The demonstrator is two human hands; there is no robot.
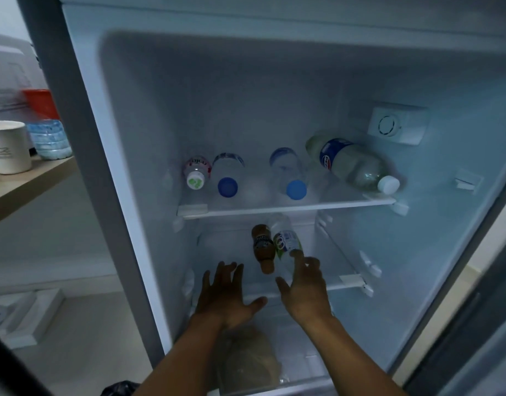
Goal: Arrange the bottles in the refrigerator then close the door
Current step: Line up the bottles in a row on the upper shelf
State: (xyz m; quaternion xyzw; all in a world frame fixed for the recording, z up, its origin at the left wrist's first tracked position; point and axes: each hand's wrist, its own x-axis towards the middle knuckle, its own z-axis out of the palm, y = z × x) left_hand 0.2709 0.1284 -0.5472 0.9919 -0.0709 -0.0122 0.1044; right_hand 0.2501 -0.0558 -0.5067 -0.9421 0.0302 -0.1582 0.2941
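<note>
The refrigerator (417, 252) stands open. On its upper shelf (286, 208) lie a small bottle with a white and green cap (197, 172), two clear bottles with blue caps (227, 178) (291, 178), and a large bottle with a white cap (351, 164), slanted at the right. On the lower shelf (348, 284) a brown bottle (263, 248) lies beside a clear bottle with a green and blue label (287, 242). My right hand (304, 290) grips the near end of that clear bottle. My left hand (226, 295) hovers open, fingers spread, left of the brown bottle.
A filled plastic bag (246, 361) sits in the bottom of the refrigerator under my arms. Left of the cabinet, a wooden shelf (23, 190) holds a white paper cup (9, 151) and packed water bottles (50, 140). The door's edge (474, 310) runs along the right.
</note>
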